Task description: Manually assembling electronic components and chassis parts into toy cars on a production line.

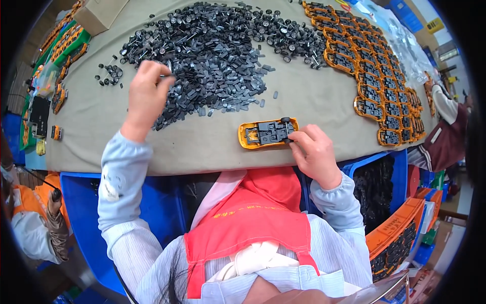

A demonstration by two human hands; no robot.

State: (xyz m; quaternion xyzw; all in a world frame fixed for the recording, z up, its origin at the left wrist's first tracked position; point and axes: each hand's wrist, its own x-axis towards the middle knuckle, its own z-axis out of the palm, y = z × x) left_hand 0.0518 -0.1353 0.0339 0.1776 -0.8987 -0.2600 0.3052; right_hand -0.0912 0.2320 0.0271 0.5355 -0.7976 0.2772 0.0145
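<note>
An orange toy car body [247, 144] lies upside down near the table's front edge, its black underside facing up. A wheel axle [287, 126] sits across its right end, one black wheel showing at the far side. My right hand [318, 152] pinches the near end of that axle, its fingers covering the near wheel. Raised over the left edge of a heap of small black plastic pieces [223, 76], my left hand [148, 96] is closed, thumb and fingers together. Whatever it may hold is hidden or too small to name.
Wheel axles [167, 38] pile up behind the black pieces. Rows of orange car bodies [369, 76] stand at the right. Blue bins [81, 218] flank my lap below the table edge. A cardboard box [98, 15] is at the back left; other people sit at both sides.
</note>
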